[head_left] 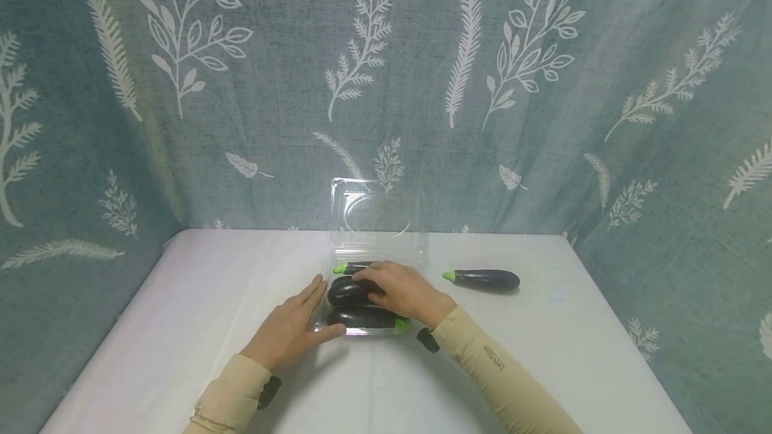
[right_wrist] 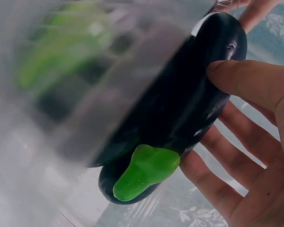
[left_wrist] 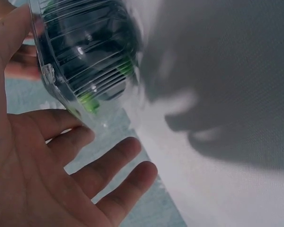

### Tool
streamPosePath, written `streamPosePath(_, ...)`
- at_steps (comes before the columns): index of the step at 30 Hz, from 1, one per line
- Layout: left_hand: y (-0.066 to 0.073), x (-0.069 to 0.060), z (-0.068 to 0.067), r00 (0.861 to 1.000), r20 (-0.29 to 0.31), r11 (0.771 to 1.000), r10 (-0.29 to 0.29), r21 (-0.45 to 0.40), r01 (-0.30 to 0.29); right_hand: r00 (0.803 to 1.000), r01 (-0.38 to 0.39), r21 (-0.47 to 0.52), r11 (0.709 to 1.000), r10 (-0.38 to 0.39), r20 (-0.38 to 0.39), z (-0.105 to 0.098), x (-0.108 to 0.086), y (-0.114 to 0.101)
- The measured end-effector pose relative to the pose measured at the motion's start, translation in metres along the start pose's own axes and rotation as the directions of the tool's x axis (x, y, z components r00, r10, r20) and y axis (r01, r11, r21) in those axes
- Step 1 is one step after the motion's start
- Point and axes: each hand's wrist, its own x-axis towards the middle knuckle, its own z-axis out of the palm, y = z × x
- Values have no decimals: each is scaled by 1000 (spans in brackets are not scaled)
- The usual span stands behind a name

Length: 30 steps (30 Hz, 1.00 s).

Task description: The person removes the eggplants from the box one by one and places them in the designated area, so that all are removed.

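Note:
A clear plastic clamshell box (head_left: 369, 331) stands open in the middle of the table, lid (head_left: 376, 216) raised at the back. Dark eggplants lie crosswise inside: a front one (head_left: 362, 317), a middle one (head_left: 346, 292) and a back one (head_left: 360, 266), partly hidden. My right hand (head_left: 401, 292) grips the middle eggplant, thumb on one side and fingers on the other; its green cap (right_wrist: 149, 170) shows in the right wrist view. At the box's left side my left hand (head_left: 292, 325) rests, fingers fairly straight and thumb along the front corner.
Another eggplant (head_left: 487, 279) lies on the white table (head_left: 531, 353) to the right of the box, green end toward it. A patterned blue-green curtain (head_left: 410, 99) hangs behind the table and along both sides.

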Motion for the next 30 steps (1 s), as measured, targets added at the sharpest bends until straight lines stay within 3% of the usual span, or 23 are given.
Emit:
streamPosePath(18, 1, -1, -2, 1000, 9, 1000, -16, -11, 16, 990, 55, 27, 998, -51, -129, -22, -11, 3)
streamPosePath(30, 0, 0, 0, 1000, 14, 1000, -7, -2, 7, 973, 7, 108, 994, 18, -229, -37, -33, 11)
